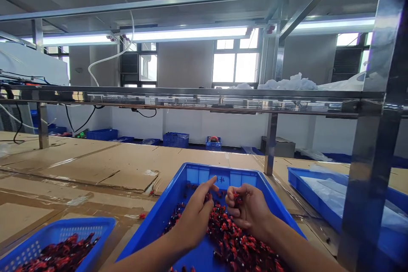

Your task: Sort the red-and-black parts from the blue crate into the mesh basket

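Over cardboard [105, 159], a red piece [236, 195] is pinched by the right hand [250, 212] above the heap [227, 231], the left hand [198, 212] unclear in hold.

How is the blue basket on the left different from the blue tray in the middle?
The basket has lots of little holes in its side, but the tray has solid walls. The left hand and right hand are over the tray, while no hand is at the basket. The picture's edge cuts off more of the basket than of the tray. Both are blue and hold red and dark pieces.
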`<action>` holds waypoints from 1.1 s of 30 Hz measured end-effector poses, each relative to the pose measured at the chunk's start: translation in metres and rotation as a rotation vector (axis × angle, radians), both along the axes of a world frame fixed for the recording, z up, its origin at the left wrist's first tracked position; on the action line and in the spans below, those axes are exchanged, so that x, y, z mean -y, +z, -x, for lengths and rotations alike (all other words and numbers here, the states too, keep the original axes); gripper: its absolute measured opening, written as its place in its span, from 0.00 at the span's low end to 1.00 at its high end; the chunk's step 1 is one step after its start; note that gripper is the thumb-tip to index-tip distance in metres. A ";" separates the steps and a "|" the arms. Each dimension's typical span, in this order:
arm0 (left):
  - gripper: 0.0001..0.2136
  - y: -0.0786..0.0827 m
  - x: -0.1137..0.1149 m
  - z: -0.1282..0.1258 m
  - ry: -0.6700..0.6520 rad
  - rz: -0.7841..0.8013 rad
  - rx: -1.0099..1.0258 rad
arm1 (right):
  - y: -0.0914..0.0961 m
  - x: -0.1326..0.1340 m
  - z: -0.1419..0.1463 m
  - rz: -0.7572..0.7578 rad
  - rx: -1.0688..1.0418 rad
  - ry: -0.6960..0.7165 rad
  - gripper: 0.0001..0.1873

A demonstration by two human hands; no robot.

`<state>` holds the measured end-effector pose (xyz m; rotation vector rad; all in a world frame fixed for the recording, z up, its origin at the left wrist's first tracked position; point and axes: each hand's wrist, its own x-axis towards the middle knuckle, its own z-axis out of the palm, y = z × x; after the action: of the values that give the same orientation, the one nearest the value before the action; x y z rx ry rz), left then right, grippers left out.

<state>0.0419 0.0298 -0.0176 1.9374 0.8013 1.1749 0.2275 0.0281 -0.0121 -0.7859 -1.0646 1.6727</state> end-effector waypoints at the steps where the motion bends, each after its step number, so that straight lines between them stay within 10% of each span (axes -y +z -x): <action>1: 0.25 -0.001 -0.001 -0.001 0.006 0.028 0.007 | 0.000 0.000 0.000 0.014 0.028 0.004 0.09; 7: 0.26 -0.008 -0.013 -0.002 -0.052 0.089 0.057 | -0.001 0.002 0.010 -0.045 0.261 -0.076 0.13; 16: 0.32 -0.014 -0.016 0.004 -0.032 -0.032 0.004 | 0.004 0.011 0.016 -0.550 0.628 -0.366 0.07; 33: 0.38 -0.007 -0.001 -0.002 -0.078 -0.075 0.102 | 0.015 0.021 0.010 -0.836 0.947 -0.307 0.12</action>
<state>0.0443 0.0310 -0.0245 1.9347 0.6309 1.2615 0.2176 0.0074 0.0033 -1.0896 -1.9636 0.4148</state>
